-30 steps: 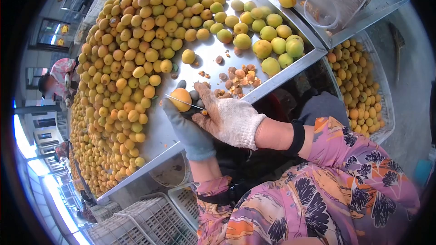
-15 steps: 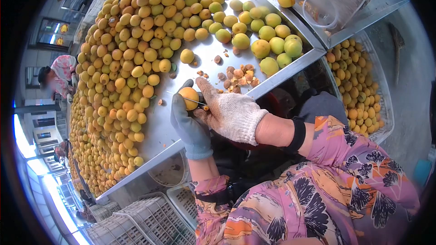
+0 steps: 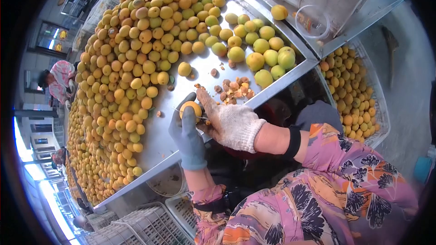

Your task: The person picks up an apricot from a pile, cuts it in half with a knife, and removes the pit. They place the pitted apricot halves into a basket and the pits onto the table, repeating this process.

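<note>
My left hand (image 3: 188, 138), in a grey-blue glove, is closed around a yellow-orange fruit (image 3: 190, 110) at the front edge of the metal table (image 3: 159, 147). My right hand (image 3: 229, 120) wears a white knitted glove with stained fingers. Its fingers are closed on a thin metal tool (image 3: 202, 118) that touches the fruit; the tool's handle is mostly hidden. Just beyond my hands lie brown pits with orange scraps (image 3: 234, 90). A single fruit (image 3: 184, 69) rests farther back on the table.
A large heap of fruit (image 3: 131, 54) covers the left and back. Greener fruits (image 3: 268, 52) sit at the right corner. A clear tub (image 3: 312, 22) and a full crate (image 3: 379, 95) are at right, crates (image 3: 145, 227) below left. Another person (image 3: 60, 81) is at far left.
The view has shifted slightly. My left fingers have moved across the front of the fruit, and the fruit has turned in my hand.
</note>
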The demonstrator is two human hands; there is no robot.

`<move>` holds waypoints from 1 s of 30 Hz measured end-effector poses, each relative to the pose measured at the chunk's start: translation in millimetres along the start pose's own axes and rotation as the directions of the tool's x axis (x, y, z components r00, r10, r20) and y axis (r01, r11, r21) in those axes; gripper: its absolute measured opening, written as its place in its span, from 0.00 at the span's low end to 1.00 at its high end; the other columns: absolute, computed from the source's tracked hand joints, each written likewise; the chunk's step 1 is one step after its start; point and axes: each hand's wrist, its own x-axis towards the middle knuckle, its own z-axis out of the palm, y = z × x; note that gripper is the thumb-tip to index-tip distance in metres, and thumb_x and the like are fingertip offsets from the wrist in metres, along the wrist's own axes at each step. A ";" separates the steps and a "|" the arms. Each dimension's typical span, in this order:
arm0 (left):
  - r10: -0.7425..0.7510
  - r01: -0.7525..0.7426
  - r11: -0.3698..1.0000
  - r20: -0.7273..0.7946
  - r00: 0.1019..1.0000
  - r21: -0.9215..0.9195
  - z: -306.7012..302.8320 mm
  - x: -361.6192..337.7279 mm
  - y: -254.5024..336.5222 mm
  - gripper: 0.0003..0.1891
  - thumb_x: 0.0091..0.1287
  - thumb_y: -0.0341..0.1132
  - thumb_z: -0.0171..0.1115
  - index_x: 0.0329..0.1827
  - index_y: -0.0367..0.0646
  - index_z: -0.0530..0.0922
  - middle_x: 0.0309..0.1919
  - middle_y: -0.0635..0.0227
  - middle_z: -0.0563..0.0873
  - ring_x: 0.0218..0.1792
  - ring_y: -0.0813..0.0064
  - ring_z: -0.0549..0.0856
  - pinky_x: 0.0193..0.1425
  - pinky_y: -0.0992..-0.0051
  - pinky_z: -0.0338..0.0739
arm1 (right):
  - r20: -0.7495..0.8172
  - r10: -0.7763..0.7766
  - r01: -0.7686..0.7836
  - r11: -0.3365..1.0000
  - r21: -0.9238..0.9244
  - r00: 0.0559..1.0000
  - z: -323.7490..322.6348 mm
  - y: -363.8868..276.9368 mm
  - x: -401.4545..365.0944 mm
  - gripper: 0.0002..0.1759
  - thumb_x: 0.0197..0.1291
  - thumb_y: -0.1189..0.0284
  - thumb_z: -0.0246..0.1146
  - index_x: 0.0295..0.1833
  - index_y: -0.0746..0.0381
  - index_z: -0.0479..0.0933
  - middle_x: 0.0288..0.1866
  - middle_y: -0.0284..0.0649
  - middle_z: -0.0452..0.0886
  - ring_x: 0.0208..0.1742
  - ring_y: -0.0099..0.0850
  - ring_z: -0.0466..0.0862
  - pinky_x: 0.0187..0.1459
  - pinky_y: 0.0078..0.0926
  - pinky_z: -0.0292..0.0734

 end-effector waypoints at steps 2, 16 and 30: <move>-0.024 0.024 1.000 0.025 0.999 -0.017 -0.1 -0.5 2.2 0.24 0.70 0.43 0.59 0.57 0.28 0.78 0.45 0.60 0.85 0.42 0.74 0.83 0.47 0.76 0.78 | 0.007 0.000 0.000 1.000 0.001 1.000 1.6 1.1 -0.2 0.42 0.66 0.59 0.57 0.76 0.67 0.46 0.39 0.58 0.82 0.38 0.55 0.83 0.39 0.50 0.79; 0.083 -0.125 0.973 0.212 0.974 0.196 2.3 -5.2 1.0 0.21 0.62 0.30 0.66 0.57 0.30 0.77 0.43 0.63 0.84 0.37 0.78 0.84 0.43 0.78 0.80 | -0.170 0.066 -0.089 0.987 -0.132 0.983 -13.5 -0.6 -2.3 0.19 0.53 0.69 0.63 0.49 0.64 0.73 0.40 0.52 0.83 0.45 0.50 0.85 0.45 0.46 0.80; 0.404 -0.479 0.786 0.262 0.876 0.390 0.8 -25.6 -5.7 0.22 0.62 0.24 0.56 0.61 0.29 0.73 0.49 0.61 0.82 0.48 0.72 0.81 0.57 0.71 0.77 | 0.092 -0.011 0.009 1.000 0.016 0.996 -30.6 8.6 9.8 0.15 0.52 0.67 0.62 0.45 0.60 0.78 0.41 0.52 0.83 0.46 0.50 0.83 0.49 0.43 0.78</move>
